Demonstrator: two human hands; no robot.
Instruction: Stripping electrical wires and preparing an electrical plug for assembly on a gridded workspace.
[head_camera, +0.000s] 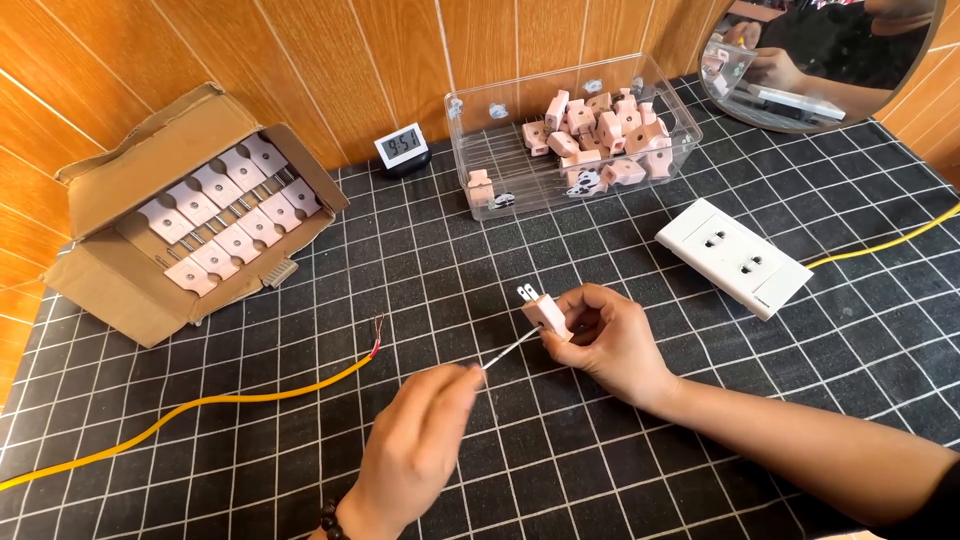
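Wood panelling backs a desk (700, 420) under a black grid cloth. Right hand (605, 340) closes around a small pink plug (547, 315), light and rigid, best held by its body. Left hand (425, 440) pinches a thin screwdriver (510, 350) into it.

Pale pink plug (546, 312), prongs up-left, thin screwdriver (510, 350) touching its base.

Right hand (610, 340) sits at frame centre, forearm running in from the lower right, fingers curled closed in a pinch with the thumb on top. Left hand (425, 440) comes up from the bottom edge, knuckles up, fingertips (468, 378) pinched tight and pointing toward the right hand.
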